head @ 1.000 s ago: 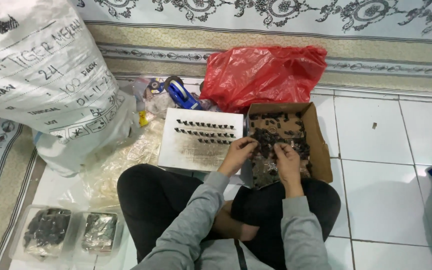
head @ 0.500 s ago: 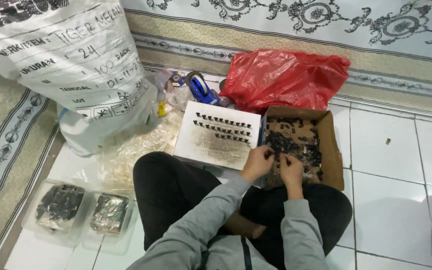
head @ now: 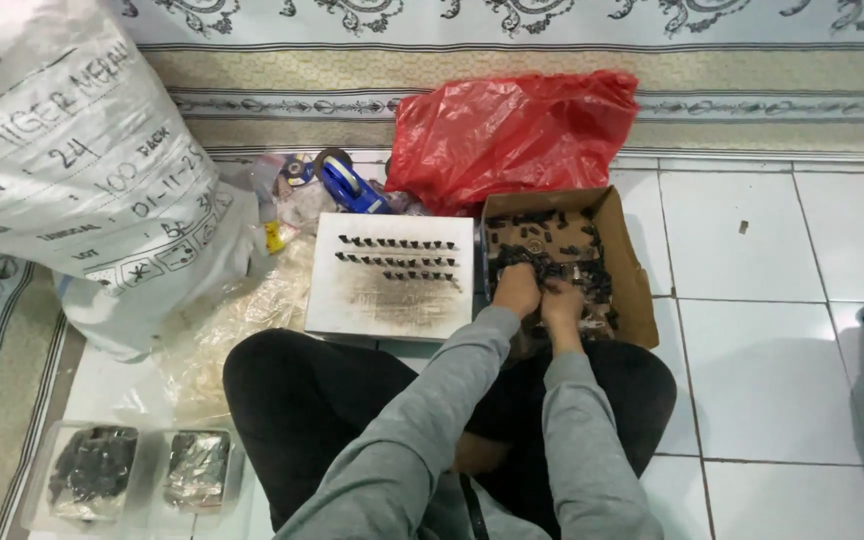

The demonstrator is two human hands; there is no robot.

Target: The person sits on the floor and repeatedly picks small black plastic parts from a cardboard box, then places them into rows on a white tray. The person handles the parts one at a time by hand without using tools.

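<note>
head view, nearest the lens: grey sleeves (head: 512, 420) reaching forward over black trousers (head: 332, 400), legs folded on pale floor tiles (head: 752, 250). low at the left, two clear plastic packs (head: 137, 470) filled with dark small pieces, side by side on the tiles.

a little farther out, left hand (head: 518, 290) and right hand (head: 562, 305) close together, touching or nearly so, both dipped into the cardboard box (head: 632, 280) and resting among the small black parts (head: 552, 250) heaped inside. fingers curled down into the heap; cannot tell whether pinching a part or merely pressing, fingertips buried from sight.

just beside the box on its left, touching or almost touching its wall, a white flat board (head: 392, 290) bearing two neat rows of the same black parts along its upper half, with a dark smudge lower down. left of the board, crumpled clear plastic film (head: 242, 320).

beyond the board, a blue tape dispenser (head: 347, 185) amid small clutter. behind the box, a red plastic bag (head: 512, 130), bunched and touching the box's far edge. far left, a big white woven sack (head: 72, 170) with dark lettering. farthest back, a patterned carpet edge (head: 552, 40).
</note>
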